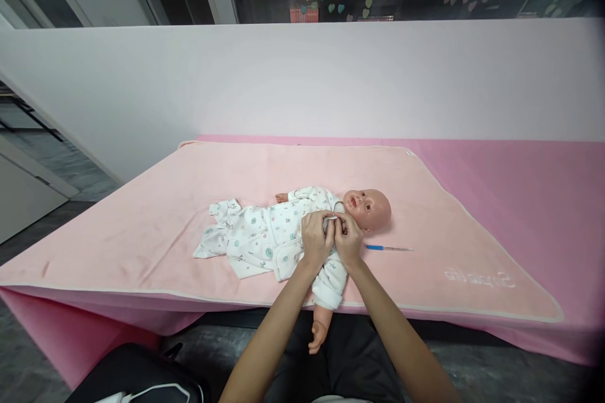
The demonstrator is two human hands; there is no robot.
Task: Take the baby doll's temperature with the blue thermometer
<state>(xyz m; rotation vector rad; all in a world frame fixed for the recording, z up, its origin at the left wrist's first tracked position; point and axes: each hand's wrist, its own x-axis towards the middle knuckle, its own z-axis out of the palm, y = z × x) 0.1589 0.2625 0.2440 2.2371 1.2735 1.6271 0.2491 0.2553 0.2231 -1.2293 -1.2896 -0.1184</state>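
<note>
A baby doll [373, 209] lies on its back across the pink mat, head to the right. It wears a white patterned baby outfit [255, 227], with one arm [320, 327] hanging over the near edge. My left hand [316, 236] and my right hand [348, 236] meet at the outfit's neckline, just below the doll's chin. Fingers of both hands are closed in a pinch on a small white piece at the collar; its exact shape is partly hidden. A thin dark curved line shows at the neck opening above my fingertips.
A slim tool with a blue handle [375, 247] lies on the mat right of my right hand. The peach-pink mat [425, 271] covers a pink-draped table [520, 201] against a white partition [331, 82]. A black bag-like object [137, 371] with a white cable sits at lower left.
</note>
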